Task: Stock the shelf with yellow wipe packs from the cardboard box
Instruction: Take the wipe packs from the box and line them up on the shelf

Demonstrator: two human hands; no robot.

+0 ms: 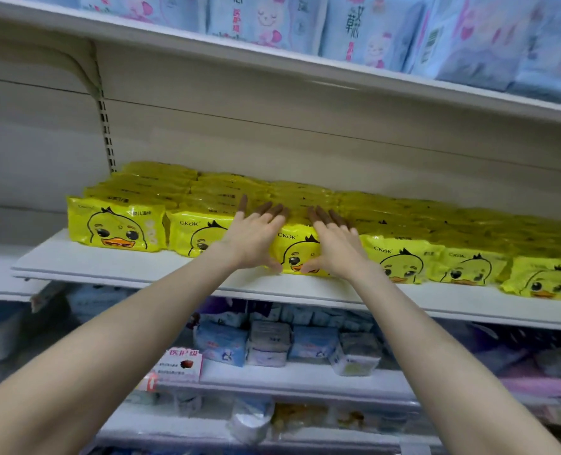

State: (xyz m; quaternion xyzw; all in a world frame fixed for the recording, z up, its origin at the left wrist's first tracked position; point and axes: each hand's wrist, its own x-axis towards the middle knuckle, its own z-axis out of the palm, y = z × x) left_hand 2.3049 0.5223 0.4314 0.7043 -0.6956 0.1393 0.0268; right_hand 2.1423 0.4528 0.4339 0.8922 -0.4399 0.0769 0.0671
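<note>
Yellow plastic wipe packs printed with a cartoon duck face stand in a row, several deep, along the white metal shelf board, reaching from its left end away to the right. Both bare hands press flat on the third front pack from that left end: the left hand lies open on its left part, the right hand open on its right part, fingers spread over the top edge and thumbs low on its face, neither hand closed around it. Pale blue and pink soft packs fill the level above the shelf board, and small blue and white packets sit below it.
</note>
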